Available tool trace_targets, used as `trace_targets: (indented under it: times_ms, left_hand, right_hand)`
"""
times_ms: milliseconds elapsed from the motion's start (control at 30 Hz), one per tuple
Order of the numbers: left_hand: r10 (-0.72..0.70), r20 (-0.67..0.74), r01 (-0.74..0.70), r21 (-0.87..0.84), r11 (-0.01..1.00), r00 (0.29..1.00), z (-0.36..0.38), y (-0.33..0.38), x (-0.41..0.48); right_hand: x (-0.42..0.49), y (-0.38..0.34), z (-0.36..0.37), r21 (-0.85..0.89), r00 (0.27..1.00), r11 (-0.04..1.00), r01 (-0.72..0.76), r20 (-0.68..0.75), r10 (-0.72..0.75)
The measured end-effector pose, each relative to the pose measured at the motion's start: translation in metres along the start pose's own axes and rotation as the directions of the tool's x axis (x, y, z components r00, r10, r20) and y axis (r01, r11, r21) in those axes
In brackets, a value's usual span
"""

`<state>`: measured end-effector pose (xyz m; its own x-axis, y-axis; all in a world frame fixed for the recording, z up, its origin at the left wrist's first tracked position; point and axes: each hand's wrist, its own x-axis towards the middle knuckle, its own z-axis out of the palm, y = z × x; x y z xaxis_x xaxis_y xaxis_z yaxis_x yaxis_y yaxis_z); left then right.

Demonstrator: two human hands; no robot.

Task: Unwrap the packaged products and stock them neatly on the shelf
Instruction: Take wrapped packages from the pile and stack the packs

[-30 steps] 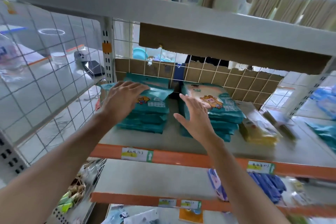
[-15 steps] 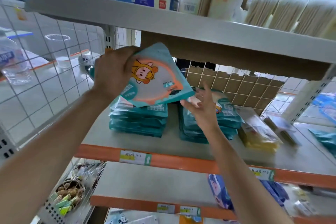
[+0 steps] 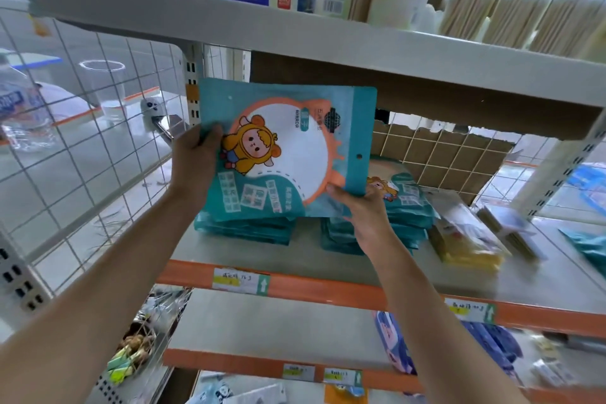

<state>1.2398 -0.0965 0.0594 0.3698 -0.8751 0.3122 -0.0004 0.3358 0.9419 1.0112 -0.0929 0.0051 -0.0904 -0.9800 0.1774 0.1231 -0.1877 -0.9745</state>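
Shelf (image 3: 311, 251): a grey board with an orange front lip, carrying two piles of teal packets side by side.
Left stack (image 3: 242, 228): directly under the lifted packet, on the left hand's side.
Right stack (image 3: 405, 210): just beside it, behind the right wrist.
Mirror packet (image 3: 285, 147): in the air above the left stack, printed face towards the person. Its long axis runs left to right, with the hang-hole header at the right end.
Left hand (image 3: 193, 162): grip curled round the packet's left edge.
Right hand (image 3: 364, 211): grip pinching the lower right corner, thumb on the front.
Coming move: probably straight down and flat onto the left stack.
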Motion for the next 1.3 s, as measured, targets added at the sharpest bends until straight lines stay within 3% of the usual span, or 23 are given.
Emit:
trace_targets:
  times_ms: [167, 233, 300, 367, 433, 467, 533, 700, 800, 867, 933, 1033, 1167, 1233, 1300]
  left_hand:
    - [0.062, 0.133, -0.062, -0.002, 0.998, 0.989, -0.016, -0.001, 0.006]
    - [0.151, 0.151, -0.177, 0.173, 0.969, 0.977, -0.024, 0.002, 0.016]
    - [0.244, 0.321, -0.349, 0.330, 0.877, 0.915, -0.028, 0.011, 0.021]
    - [0.119, 0.584, -0.377, 0.343, 0.860, 0.803, -0.025, 0.024, 0.017]
    - [-0.088, 0.721, -0.413, 0.487, 0.769, 0.687, -0.018, 0.026, 0.013]
    - [-0.174, 0.723, -0.392, 0.542, 0.743, 0.669, -0.015, 0.022, 0.012]
    - [-0.250, 0.701, -0.263, 0.537, 0.801, 0.668, -0.011, 0.013, 0.008]
    - [-0.257, 0.590, 0.030, 0.366, 0.930, 0.766, -0.013, -0.012, 0.005]
    - [-0.263, 0.541, 0.198, 0.176, 0.964, 0.799, -0.013, -0.023, 0.002]
    - [-0.264, 0.510, 0.255, 0.088, 0.963, 0.819, -0.009, -0.029, 0.000]
    - [-0.257, 0.472, 0.273, 0.036, 0.961, 0.843, -0.004, -0.034, -0.003]
    - [-0.196, 0.390, 0.152, 0.141, 0.978, 0.899, -0.004, -0.047, -0.006]
    - [0.013, 0.388, -0.158, 0.344, 0.926, 0.921, -0.023, -0.065, -0.011]
    - [0.182, 0.391, -0.338, 0.381, 0.860, 0.902, -0.032, -0.073, -0.021]
    - [0.330, 0.438, -0.518, 0.438, 0.734, 0.837, -0.042, -0.082, -0.035]
  right_hand:
    - [0.003, -0.014, -0.023, -0.217, 0.996, 0.976, 0.004, 0.088, 0.016]
    - [0.005, -0.019, -0.030, -0.298, 0.990, 0.955, 0.000, 0.131, 0.041]
    - [0.007, -0.026, -0.035, -0.364, 0.984, 0.931, -0.002, 0.168, 0.068]
    - [0.008, -0.032, -0.036, -0.418, 0.974, 0.908, -0.001, 0.207, 0.096]
    - [0.008, -0.039, -0.034, -0.433, 0.965, 0.901, -0.010, 0.231, 0.122]
    - [0.008, -0.043, -0.033, -0.426, 0.963, 0.905, -0.019, 0.234, 0.131]
    - [0.007, -0.048, -0.031, -0.388, 0.969, 0.921, -0.029, 0.215, 0.121]
    - [0.003, -0.045, -0.035, -0.163, 0.997, 0.986, -0.035, 0.063, 0.046]
    - [-0.007, -0.031, -0.029, -0.221, 0.983, 0.970, -0.105, 0.122, 0.134]
    - [-0.015, -0.020, -0.019, -0.316, 0.958, 0.942, -0.115, 0.217, 0.189]
    - [-0.020, -0.011, -0.010, -0.294, 0.953, 0.949, -0.111, 0.240, 0.186]
    - [-0.021, -0.004, -0.003, -0.207, 0.970, 0.970, -0.128, 0.178, 0.166]
    - [-0.018, -0.007, -0.002, -0.159, 0.984, 0.978, -0.136, 0.097, 0.152]
    - [-0.014, -0.008, -0.001, -0.150, 0.989, 0.978, -0.144, 0.019, 0.149]
    - [-0.009, -0.009, 0.001, -0.138, 0.988, 0.979, -0.151, -0.065, 0.144]
